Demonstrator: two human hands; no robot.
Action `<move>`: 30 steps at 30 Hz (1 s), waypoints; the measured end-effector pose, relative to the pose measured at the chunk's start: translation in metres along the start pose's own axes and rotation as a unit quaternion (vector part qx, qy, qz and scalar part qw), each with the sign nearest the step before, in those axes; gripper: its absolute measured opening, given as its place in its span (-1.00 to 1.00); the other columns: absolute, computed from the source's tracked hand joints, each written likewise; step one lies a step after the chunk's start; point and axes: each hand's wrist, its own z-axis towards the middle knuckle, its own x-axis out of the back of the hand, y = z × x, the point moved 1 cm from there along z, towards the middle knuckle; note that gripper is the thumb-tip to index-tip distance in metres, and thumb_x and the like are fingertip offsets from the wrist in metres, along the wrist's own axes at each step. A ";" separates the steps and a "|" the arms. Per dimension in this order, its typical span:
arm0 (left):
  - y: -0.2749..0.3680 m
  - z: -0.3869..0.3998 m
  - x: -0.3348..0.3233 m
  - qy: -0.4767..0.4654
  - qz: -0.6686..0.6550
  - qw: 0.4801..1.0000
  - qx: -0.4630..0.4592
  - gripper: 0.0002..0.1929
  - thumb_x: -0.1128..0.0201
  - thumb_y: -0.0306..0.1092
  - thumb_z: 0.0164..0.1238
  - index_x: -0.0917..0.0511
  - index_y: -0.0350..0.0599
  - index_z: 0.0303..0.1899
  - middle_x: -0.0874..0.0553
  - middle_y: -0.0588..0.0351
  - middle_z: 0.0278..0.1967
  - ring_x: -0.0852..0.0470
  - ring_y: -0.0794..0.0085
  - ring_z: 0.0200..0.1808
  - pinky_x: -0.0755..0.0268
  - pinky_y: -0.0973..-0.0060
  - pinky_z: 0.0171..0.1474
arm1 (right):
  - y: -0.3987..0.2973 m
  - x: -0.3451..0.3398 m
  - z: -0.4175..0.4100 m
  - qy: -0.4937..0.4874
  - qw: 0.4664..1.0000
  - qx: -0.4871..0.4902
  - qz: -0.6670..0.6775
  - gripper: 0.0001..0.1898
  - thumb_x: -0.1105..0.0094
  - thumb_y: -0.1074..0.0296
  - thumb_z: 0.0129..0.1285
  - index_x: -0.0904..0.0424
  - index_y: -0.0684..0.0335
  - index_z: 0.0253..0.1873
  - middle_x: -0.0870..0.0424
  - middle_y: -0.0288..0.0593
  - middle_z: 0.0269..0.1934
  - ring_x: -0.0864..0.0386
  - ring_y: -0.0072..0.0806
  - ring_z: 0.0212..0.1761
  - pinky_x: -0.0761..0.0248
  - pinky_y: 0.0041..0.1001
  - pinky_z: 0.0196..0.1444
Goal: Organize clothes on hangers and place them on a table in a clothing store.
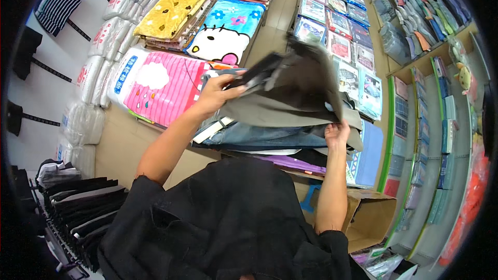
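A dark grey garment, blurred by motion, is held up between my two hands. My left hand pinches its left edge between thumb and fingers. At its lower right corner, my right hand grips the cloth. The raised part of the garment is dark brown to black, and its exact kind is hard to tell. Below it lies a pile with folded blue denim jeans on top. A white strip with a dark band rests at the pile's left end. Purple cloth shows lower in the pile.
Folded blankets, one pink striped and one yellow, lie ahead on the left. Packaged bedding covers a stand ahead right. Shelves line the right side, near an open cardboard box. Hanging dark clothes stand at left.
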 end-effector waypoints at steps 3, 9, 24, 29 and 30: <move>-0.077 -0.005 0.054 0.070 -0.099 0.985 0.122 -0.53 -0.41 -0.38 0.46 -0.56 -0.23 0.33 -0.74 0.24 -0.08 -0.63 0.61 -0.18 -0.50 0.60 -0.07 | 0.037 -0.015 0.020 -0.020 0.989 -0.065 -0.134 -0.69 -0.37 0.05 0.31 -0.50 0.12 -0.12 -0.47 -0.28 -0.40 -0.45 -0.43 -0.47 -0.44 -0.46 -0.46; -0.198 -0.007 0.112 0.181 -0.233 0.912 0.286 -0.51 -0.35 -0.41 0.50 -0.46 -0.09 0.39 -0.76 0.20 -0.13 -0.65 0.59 -0.26 -0.58 0.57 -0.24 | 0.120 -0.054 0.040 0.093 0.948 -0.112 -0.283 -0.60 -0.44 -0.06 0.24 -0.54 0.09 -0.06 -0.46 -0.29 -0.46 -0.43 -0.44 -0.59 -0.28 -0.42 -0.58; -0.246 -0.046 0.219 0.168 -0.298 0.876 0.341 -0.82 -0.27 -0.31 0.59 -0.62 0.09 0.11 -0.70 0.36 -0.23 -0.61 0.64 -0.27 -0.60 0.52 -0.27 | 0.087 -0.011 -0.005 0.014 0.810 -0.194 -0.554 -0.16 0.25 -0.40 0.47 -0.49 0.43 0.26 -0.72 0.29 0.10 -0.78 -0.06 0.01 -0.58 -0.34 -0.30; -0.272 -0.040 0.236 0.154 -0.229 0.893 0.356 -0.82 -0.26 -0.29 0.59 -0.60 -0.01 0.09 -0.70 0.31 -0.24 -0.66 0.54 -0.24 -0.64 0.43 -0.18 | 0.091 -0.002 -0.015 0.043 0.669 -0.093 -0.736 -0.24 0.16 -0.34 0.49 -0.61 0.46 0.03 -0.81 0.22 -0.25 -0.81 -0.12 -0.39 -0.65 -0.30 -0.39; -0.277 -0.038 0.234 0.137 -0.241 0.893 0.354 -0.82 -0.26 -0.29 0.59 -0.60 -0.01 0.09 -0.70 0.31 -0.24 -0.66 0.54 -0.24 -0.64 0.43 -0.18 | 0.093 -0.002 -0.019 0.060 0.650 -0.041 -0.757 -0.31 0.02 -0.27 0.46 -0.67 0.45 -0.18 -0.79 0.16 -0.41 -0.78 -0.16 -0.49 -0.64 -0.26 -0.36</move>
